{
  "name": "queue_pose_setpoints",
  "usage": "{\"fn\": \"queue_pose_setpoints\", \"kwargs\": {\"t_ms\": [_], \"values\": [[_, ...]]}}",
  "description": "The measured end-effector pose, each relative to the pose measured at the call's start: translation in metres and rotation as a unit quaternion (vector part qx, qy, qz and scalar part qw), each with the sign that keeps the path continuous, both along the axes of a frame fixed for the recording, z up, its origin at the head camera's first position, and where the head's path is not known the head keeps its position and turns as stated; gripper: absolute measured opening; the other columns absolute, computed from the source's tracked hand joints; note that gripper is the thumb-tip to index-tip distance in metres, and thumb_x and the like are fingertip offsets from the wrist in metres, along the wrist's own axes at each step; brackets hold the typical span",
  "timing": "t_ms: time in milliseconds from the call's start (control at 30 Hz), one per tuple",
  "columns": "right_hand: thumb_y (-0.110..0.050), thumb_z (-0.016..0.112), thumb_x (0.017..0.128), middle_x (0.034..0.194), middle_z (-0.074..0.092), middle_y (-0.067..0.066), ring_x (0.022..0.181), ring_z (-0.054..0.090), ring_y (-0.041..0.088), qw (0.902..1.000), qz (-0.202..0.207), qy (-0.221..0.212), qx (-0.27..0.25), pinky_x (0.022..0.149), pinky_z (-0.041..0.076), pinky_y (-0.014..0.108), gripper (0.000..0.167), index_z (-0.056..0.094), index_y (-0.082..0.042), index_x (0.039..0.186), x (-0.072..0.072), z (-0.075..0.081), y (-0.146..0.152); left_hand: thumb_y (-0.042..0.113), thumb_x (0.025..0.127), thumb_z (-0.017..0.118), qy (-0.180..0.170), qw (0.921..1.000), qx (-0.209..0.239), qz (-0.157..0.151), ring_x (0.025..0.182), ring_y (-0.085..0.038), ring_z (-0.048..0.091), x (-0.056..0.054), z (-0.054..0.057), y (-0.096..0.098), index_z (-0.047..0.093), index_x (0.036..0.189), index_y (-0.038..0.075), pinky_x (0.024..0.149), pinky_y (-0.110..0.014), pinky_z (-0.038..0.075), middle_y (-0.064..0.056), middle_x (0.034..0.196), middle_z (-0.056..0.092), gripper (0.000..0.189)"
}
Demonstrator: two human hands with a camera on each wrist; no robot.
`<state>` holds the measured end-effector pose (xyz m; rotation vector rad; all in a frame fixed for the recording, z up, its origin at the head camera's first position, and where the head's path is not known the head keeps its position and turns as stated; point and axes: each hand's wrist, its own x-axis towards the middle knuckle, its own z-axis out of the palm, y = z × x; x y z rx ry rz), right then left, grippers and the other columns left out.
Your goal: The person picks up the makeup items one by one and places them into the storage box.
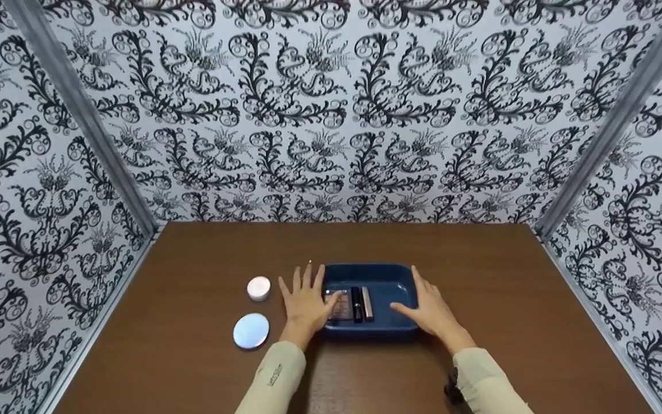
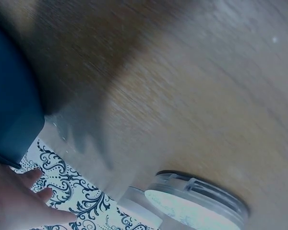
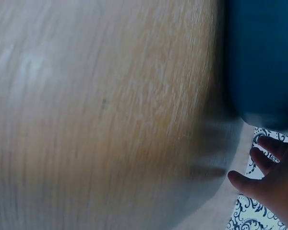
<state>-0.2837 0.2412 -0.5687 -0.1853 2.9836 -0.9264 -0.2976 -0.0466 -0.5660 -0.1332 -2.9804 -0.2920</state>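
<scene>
A blue rectangular tray [image 1: 391,290] lies between both hands in the head view. At its left side is my left hand [image 1: 304,305], fingers straight and spread, thumb reaching over the rim. My right hand [image 1: 433,310] is at the right side, its fingers extended along the outside and its thumb over the inside. Inside the tray, a makeup palette [image 1: 339,310] with a clear lid sits at the left, partly hidden by my left thumb. Beside it lie a black tube [image 1: 357,305] and a beige-gold tube [image 1: 367,303], both lengthwise.
Left of the tray, a small white round jar [image 1: 258,288] and a shiny round compact [image 1: 251,330] rest on the brown wooden table [image 1: 204,253]. Patterned wall panels [image 1: 331,115] enclose the table at the back and sides.
</scene>
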Motion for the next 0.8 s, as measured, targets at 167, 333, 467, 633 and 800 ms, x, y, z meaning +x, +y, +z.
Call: {"fn": "queue_pose_setpoints", "kwargs": {"t_ms": [167,333,467,633,800], "values": [[-0.055,0.069,0.087,0.159,0.029,0.029,0.144,0.027,0.054,1.0,0.0,0.005,-0.005,0.115,0.026,0.067,0.106,0.009,-0.007,0.161,0.0003,0.0017,-0.0011,0.072,0.092,0.041,-0.001,1.0,0.003,0.001,0.153,-0.035,0.023,0.0009,0.0037,-0.0005,0.029,0.158,0.029,0.119,-0.07,0.007,-0.007,0.165,0.029,0.079],[-0.054,0.069,0.088,0.159,0.03,0.028,0.145,0.027,0.052,1.0,-0.004,-0.002,-0.007,0.116,0.026,0.066,0.106,0.008,-0.01,0.161,-0.0001,0.0004,-0.0013,0.072,0.093,0.039,-0.006,1.0,-0.002,-0.001,0.153,-0.035,0.024,0.0012,0.0029,-0.0004,0.028,0.158,0.029,0.119,-0.069,0.009,-0.008,0.164,0.03,0.08],[-0.053,0.07,0.088,0.16,0.03,0.025,0.146,0.027,0.051,1.0,-0.004,-0.004,-0.006,0.115,0.028,0.066,0.105,0.007,-0.012,0.162,-0.0031,-0.0012,-0.0035,0.072,0.091,0.042,-0.002,1.0,-0.003,0.004,0.151,-0.034,0.028,-0.0014,0.0017,-0.0027,0.032,0.157,0.028,0.118,-0.069,0.014,-0.008,0.162,0.035,0.08],[-0.05,0.072,0.087,0.16,0.032,0.023,0.146,0.029,0.049,0.9997,-0.011,0.004,-0.02,0.113,0.03,0.066,0.104,0.011,-0.013,0.162,-0.0032,0.0014,-0.0058,0.07,0.091,0.046,0.015,0.9998,0.006,0.008,0.149,-0.034,0.031,-0.0048,-0.0004,-0.0031,0.034,0.156,0.028,0.118,-0.068,0.016,-0.009,0.16,0.038,0.078],[-0.051,0.072,0.087,0.16,0.032,0.024,0.145,0.029,0.05,0.9996,-0.014,-0.004,-0.024,0.112,0.031,0.068,0.104,0.01,-0.013,0.162,0.0044,0.0001,0.0,0.069,0.09,0.048,0.015,0.9998,0.009,0.006,0.148,-0.035,0.033,-0.0008,-0.004,0.0041,0.036,0.155,0.028,0.118,-0.068,0.017,-0.009,0.159,0.04,0.078]]}}
